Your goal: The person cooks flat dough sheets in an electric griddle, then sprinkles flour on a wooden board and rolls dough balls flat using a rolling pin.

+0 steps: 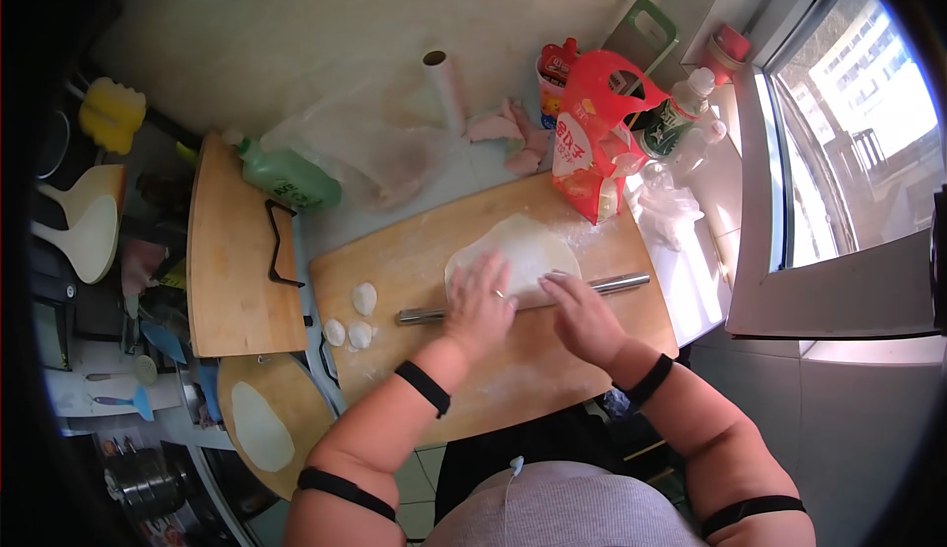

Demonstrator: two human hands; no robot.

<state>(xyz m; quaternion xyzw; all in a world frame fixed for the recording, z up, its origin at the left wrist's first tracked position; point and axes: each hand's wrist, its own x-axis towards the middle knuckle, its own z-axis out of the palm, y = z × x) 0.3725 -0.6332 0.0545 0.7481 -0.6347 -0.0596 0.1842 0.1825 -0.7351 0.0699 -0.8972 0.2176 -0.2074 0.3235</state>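
A: Where's the dough sheet (523, 241), and how are my hands?
B: Far half of the wooden board (538, 369). Your left hand (481, 295) is palm-down on it, fingers spread; your right hand (584, 315) is over its edge, mid-board. Pinching or not: can't tell.
A: Handling?
B: Likely soft, light, easily torn; support it with flat fingers. The metal rolling pin (621, 283), crossing the board, looks stiff, heavier, slick; take its bare ends.

On our board (538, 369), the dough sheet (528, 236) lies mostly behind the rolling pin (623, 283), small dough pieces (364, 298) to its left. We have a bag (584, 147) at the board's back right corner.
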